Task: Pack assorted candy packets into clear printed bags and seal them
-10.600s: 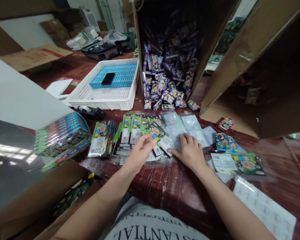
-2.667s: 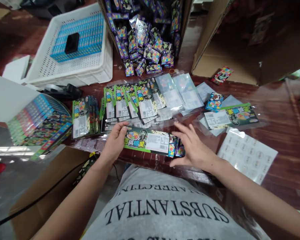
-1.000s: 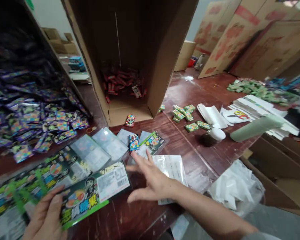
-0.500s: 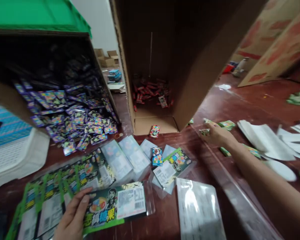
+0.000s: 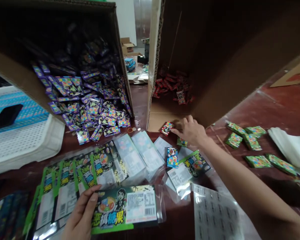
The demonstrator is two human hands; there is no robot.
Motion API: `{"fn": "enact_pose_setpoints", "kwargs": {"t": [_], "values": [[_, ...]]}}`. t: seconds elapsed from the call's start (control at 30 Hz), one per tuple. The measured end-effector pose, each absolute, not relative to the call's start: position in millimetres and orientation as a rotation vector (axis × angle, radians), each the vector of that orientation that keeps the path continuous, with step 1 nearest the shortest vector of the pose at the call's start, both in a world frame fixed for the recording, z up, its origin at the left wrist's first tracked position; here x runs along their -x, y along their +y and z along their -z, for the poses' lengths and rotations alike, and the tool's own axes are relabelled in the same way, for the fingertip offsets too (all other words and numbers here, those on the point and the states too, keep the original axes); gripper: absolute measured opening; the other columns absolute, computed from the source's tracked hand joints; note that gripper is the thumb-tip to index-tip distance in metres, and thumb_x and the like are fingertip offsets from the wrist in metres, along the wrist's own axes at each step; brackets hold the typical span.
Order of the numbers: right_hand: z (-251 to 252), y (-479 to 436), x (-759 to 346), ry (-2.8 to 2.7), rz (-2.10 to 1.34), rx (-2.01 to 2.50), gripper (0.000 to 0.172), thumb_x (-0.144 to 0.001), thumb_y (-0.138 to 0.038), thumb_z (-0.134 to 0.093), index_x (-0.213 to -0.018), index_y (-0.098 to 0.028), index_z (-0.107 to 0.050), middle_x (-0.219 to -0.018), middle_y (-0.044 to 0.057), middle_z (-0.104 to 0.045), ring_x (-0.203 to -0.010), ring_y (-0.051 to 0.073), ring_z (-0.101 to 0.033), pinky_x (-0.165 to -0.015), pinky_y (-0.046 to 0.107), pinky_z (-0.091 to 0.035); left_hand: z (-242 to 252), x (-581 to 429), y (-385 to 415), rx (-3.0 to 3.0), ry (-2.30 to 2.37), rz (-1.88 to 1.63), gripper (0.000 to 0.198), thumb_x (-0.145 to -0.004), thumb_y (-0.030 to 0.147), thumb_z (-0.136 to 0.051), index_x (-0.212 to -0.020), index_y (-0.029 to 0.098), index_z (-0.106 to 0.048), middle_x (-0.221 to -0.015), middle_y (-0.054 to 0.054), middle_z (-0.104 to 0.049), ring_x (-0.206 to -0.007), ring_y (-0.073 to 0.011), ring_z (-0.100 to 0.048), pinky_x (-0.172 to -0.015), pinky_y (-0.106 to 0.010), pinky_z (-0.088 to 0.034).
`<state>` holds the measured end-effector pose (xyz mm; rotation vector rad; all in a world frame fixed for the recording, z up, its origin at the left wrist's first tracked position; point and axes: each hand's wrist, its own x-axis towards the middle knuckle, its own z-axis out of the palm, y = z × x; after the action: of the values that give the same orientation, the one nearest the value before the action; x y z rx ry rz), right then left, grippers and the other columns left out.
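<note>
My left hand [image 5: 81, 216] grips the left end of a green and black candy bag [image 5: 126, 208] at the near table edge. My right hand [image 5: 191, 131] reaches forward to the mouth of the right cardboard box [image 5: 215, 60]. Its fingers curl over a small green packet [image 5: 182, 142], and its fingertips touch a small red packet [image 5: 166, 128]. A blue packet [image 5: 172, 157] lies just nearer, on clear bags. A fanned row of printed bags [image 5: 85, 170] lies to the left of my left hand's bag.
A tipped box [image 5: 12, 71] at the left spills purple packets [image 5: 90, 110]. A white basket [image 5: 20, 143] with blue boxes and a black phone [image 5: 5, 116] stands far left. Green packets [image 5: 250, 143] and white paper [image 5: 290, 150] lie right. A label sheet [image 5: 215, 216] lies near.
My right hand has swung back from the green packets at the right to the mouth of the right box, with a green packet under it. My left hand keeps hold of the bag.
</note>
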<state>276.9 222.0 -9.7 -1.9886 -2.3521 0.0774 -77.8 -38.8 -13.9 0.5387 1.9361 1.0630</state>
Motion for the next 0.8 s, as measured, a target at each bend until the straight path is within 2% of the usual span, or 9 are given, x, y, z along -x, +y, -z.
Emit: {"fn": "enact_pose_setpoints", "kwargs": {"t": [0.07,0.17,0.23,0.3,0.4,0.5,0.57,0.7,0.8], "values": [[4,233,-274,-2.594,-0.131,1.635,0.071,-0.083,-0.056,-0.071,-0.142,-0.021,-0.052,-0.149,0.021,-0.047,-0.129,0.046,-0.05,-0.101,0.06,-0.045,14,79,-40,-0.483,1.989,-1.075,0.07,-0.053,0.073,-0.078,-0.105,0.026,-0.072,-0.111,-0.001,-0.074,-0.092,-0.0246,-0.069,-0.069,-0.028,-0.06],[2,248,-262,-2.769,-0.299,1.308,0.063,-0.071,-0.042,-0.085,-0.129,-0.028,-0.065,-0.136,0.01,-0.064,-0.121,0.036,-0.058,-0.104,0.049,-0.048,21,82,-41,-0.531,1.993,-1.066,0.068,-0.058,0.074,-0.076,-0.108,0.027,-0.072,-0.113,-0.001,-0.073,-0.098,-0.0237,-0.067,-0.072,-0.025,-0.059],[3,255,-256,-2.725,-0.342,1.303,0.042,-0.079,-0.037,-0.08,-0.118,-0.026,-0.071,-0.123,0.008,-0.071,-0.113,0.031,-0.064,-0.102,0.043,-0.05,25,82,-40,-0.59,1.983,-1.074,0.061,-0.062,0.07,-0.076,-0.106,0.027,-0.072,-0.111,-0.001,-0.074,-0.1,-0.0238,-0.068,-0.074,-0.025,-0.059],[4,259,-255,-2.615,-0.356,1.341,0.03,-0.095,-0.036,-0.061,-0.121,-0.023,-0.068,-0.117,0.009,-0.074,-0.107,0.027,-0.068,-0.098,0.04,-0.052,26,81,-40,-0.603,1.955,-1.091,0.058,-0.066,0.066,-0.075,-0.108,0.027,-0.071,-0.108,-0.001,-0.074,-0.095,-0.0241,-0.069,-0.071,-0.026,-0.06],[9,260,-265,-2.456,-0.408,1.407,0.035,-0.106,-0.032,-0.036,-0.124,-0.02,-0.064,-0.104,0.007,-0.077,-0.088,0.019,-0.073,-0.083,0.033,-0.058,21,80,-39,-0.589,1.932,-1.094,0.055,-0.069,0.062,-0.073,-0.111,0.027,-0.069,-0.101,-0.002,-0.075,-0.084,-0.0242,-0.071,-0.063,-0.029,-0.061],[15,257,-286,-2.379,-0.447,1.436,0.031,-0.102,-0.041,-0.047,-0.109,-0.021,-0.069,-0.095,0.006,-0.077,-0.083,0.02,-0.073,-0.078,0.033,-0.059,15,81,-38,-0.69,1.962,-1.056,0.044,-0.07,0.057,-0.074,-0.103,0.027,-0.072,-0.098,-0.002,-0.076,-0.086,-0.0252,-0.072,-0.067,-0.029,-0.062],[16,253,-304,-2.312,-0.403,1.459,0.036,-0.1,-0.047,-0.048,-0.11,-0.02,-0.07,-0.106,0.011,-0.076,-0.099,0.026,-0.072,-0.09,0.041,-0.057,13,81,-37,-0.726,1.955,-1.035,0.04,-0.071,0.054,-0.074,-0.101,0.027,-0.072,-0.1,-0.002,-0.076,-0.092,-0.0255,-0.072,-0.072,-0.029,-0.063],[16,236,-342,-2.281,-0.378,1.442,0.061,-0.101,-0.059,-0.037,-0.138,-0.014,-0.057,-0.138,0.02,-0.062,-0.131,0.033,-0.057,-0.112,0.054,-0.043,17,80,-38,-0.536,1.925,-1.087,0.055,-0.068,0.064,-0.074,-0.109,0.028,-0.07,-0.107,-0.001,-0.074,-0.088,-0.0235,-0.072,-0.067,-0.027,-0.062],[28,220,-351,-2.425,-0.492,1.346,0.099,-0.077,-0.079,-0.063,-0.151,-0.015,-0.044,-0.154,0.02,-0.047,-0.144,0.036,-0.043,-0.118,0.053,-0.037,20,76,-38,-0.447,1.892,-1.107,0.065,-0.062,0.069,-0.078,-0.113,0.028,-0.069,-0.113,0.0,-0.073,-0.089,-0.0219,-0.071,-0.064,-0.023,-0.06]]}}
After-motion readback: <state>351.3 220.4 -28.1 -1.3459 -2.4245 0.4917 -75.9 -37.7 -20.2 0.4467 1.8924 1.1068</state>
